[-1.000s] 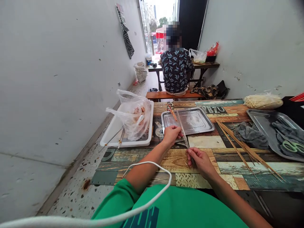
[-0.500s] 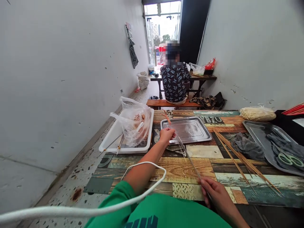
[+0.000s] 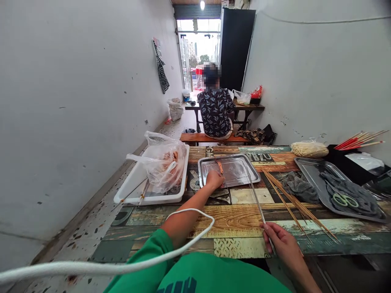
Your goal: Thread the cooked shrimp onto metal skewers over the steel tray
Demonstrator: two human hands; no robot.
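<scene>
While the left hand [image 3: 215, 179] grips an orange piece [image 3: 220, 167], the right hand [image 3: 281, 240] clasps metal skewers [image 3: 257, 199].

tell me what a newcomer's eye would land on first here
Probably the green shirt at bottom centre, with the right hand holding metal skewers. Next, the white tray at left bearing a clear bag, and the metal tray by the left hand. Beyond, a person sits on a bench.

1. Left hand [image 3: 215, 180], closed on orange-red piece [image 3: 220, 167], over metal tray [image 3: 236, 169].
2. Right hand [image 3: 283, 241], gripping metal skewers [image 3: 257, 199].
3. White tray [image 3: 159, 200], bearing plastic bag [image 3: 166, 167].
4. Bamboo sticks [image 3: 295, 201], loose on patchwork counter [image 3: 235, 219], beside grey cloth [image 3: 299, 186].
5. Green-handled scissors [image 3: 345, 200], in second tray [image 3: 308, 169].
</scene>
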